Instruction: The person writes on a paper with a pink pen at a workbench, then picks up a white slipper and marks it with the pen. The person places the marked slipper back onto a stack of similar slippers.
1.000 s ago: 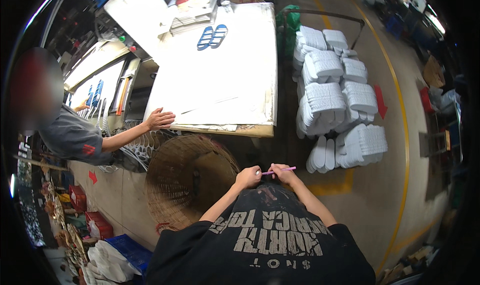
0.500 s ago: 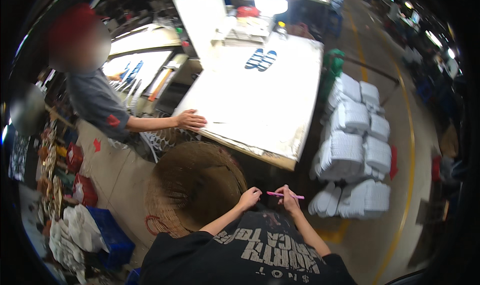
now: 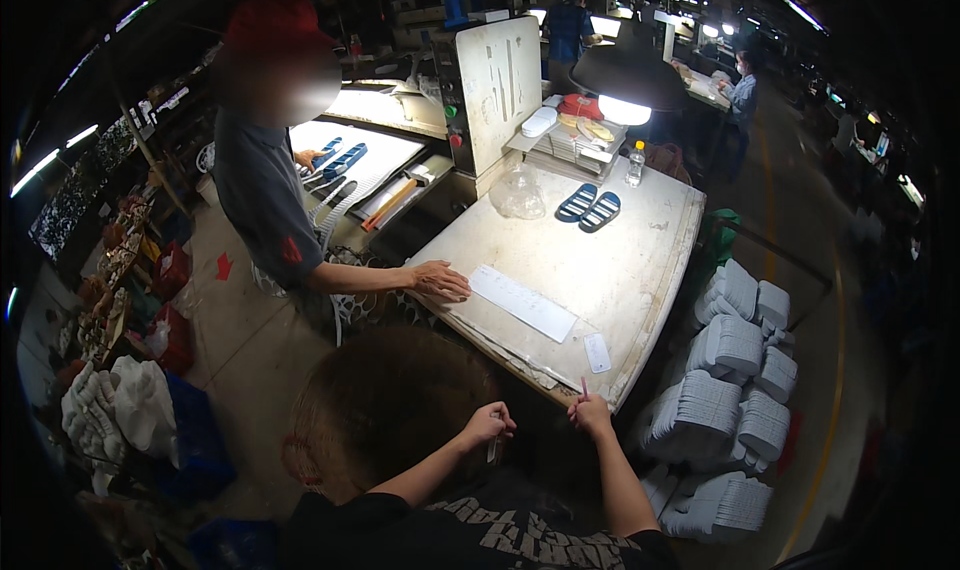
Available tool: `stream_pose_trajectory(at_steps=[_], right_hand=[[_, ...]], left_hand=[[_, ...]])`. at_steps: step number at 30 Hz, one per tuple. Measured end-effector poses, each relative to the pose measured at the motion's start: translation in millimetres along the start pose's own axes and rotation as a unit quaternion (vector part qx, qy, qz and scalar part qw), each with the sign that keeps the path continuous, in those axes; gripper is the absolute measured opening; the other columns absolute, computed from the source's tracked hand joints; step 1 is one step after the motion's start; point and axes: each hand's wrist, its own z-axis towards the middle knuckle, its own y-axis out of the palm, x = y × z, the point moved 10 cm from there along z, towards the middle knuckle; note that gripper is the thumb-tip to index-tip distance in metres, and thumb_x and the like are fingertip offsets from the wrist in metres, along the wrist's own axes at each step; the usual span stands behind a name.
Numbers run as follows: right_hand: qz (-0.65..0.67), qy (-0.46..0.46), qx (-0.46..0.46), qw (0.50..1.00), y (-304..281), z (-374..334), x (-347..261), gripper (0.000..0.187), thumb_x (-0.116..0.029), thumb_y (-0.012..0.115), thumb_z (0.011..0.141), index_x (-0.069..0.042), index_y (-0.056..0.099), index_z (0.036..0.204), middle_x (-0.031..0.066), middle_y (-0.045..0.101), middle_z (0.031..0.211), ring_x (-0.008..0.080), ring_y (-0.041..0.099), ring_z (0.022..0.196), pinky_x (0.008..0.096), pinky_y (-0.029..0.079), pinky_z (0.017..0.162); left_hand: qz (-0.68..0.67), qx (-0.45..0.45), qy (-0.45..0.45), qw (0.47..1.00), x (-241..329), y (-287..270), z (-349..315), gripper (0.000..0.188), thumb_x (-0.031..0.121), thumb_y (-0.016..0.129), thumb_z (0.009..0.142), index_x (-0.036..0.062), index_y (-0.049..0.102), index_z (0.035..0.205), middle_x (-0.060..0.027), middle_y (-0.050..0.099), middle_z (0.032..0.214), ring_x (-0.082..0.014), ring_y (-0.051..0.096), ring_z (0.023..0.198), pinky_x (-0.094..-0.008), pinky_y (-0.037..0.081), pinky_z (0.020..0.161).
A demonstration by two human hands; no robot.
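Pink pen point(image 3: 584, 384) juts above gripping right hand point(image 3: 590, 415) — left hand point(image 3: 487, 423) clasps a pale object point(image 3: 492, 452).

The pen point(image 3: 584, 384) is pink. On that off-white table point(image 3: 645, 260) I see blue slippers point(image 3: 600, 213) with white stripes and a yellow-topped bottle point(image 3: 635, 167). The worker over there has a grey shirt point(image 3: 262, 195), a red sleeve patch point(image 3: 290, 249) and a red cap point(image 3: 270, 22). Stacked soles point(image 3: 725, 348) look pale grey, the bin point(image 3: 205, 460) deep blue.
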Motion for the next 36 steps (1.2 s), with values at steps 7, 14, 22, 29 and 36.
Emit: stream_pose_trajectory(at_steps=[7,14,22,29,36], right_hand=[[-0.031,0.099,0.064,0.993,-18,11,4,0.023,-0.009,0.053,0.082,-0.003,0.069,0.067,0.0101,0.064,0.056,0.0193,0.057,0.04,0.0344,0.045,0.038],[-0.048,0.102,0.093,0.989,-24,-12,-18,0.022,-0.012,0.056,0.081,-0.006,0.074,0.07,0.0078,0.068,0.059,0.0186,0.062,0.046,0.0337,0.048,0.045],[-0.073,0.085,0.082,0.99,-25,-12,-16,0.02,-0.013,0.058,0.082,-0.008,0.075,0.073,0.0065,0.07,0.062,0.0178,0.066,0.05,0.0323,0.051,0.049],[-0.058,0.063,0.08,0.993,-27,-13,-21,0.018,-0.015,0.061,0.081,-0.008,0.076,0.074,0.0063,0.071,0.063,0.0172,0.067,0.051,0.0317,0.052,0.051],[-0.056,0.06,0.096,0.992,-28,-19,-25,0.02,-0.014,0.059,0.082,-0.007,0.076,0.075,0.0074,0.071,0.064,0.0173,0.067,0.051,0.0321,0.052,0.05]], left_hand=[[0.018,-0.024,0.245,0.969,240,76,-57,0.015,-0.008,0.048,0.069,0.0021,0.056,0.077,-0.0064,0.057,0.079,-0.015,0.056,0.07,-0.0294,0.045,0.063],[0.154,-0.087,0.669,0.722,448,181,-238,0.011,-0.003,0.062,0.071,0.005,0.06,0.077,-0.0094,0.055,0.075,-0.0232,0.057,0.063,-0.0335,0.045,0.058],[0.074,-0.089,0.861,0.495,491,223,-315,0.01,0.006,0.071,0.074,0.0079,0.062,0.079,-0.0081,0.058,0.077,-0.021,0.056,0.062,-0.0362,0.044,0.057],[0.07,-0.099,0.9,0.42,481,234,-324,0.017,0.009,0.074,0.068,0.0111,0.064,0.083,-0.0066,0.058,0.084,-0.0209,0.055,0.067,-0.0367,0.041,0.058],[0.091,-0.12,0.909,0.389,489,227,-305,0.026,0.012,0.077,0.063,0.0143,0.066,0.086,-0.005,0.059,0.09,-0.0209,0.054,0.072,-0.0373,0.038,0.059]])
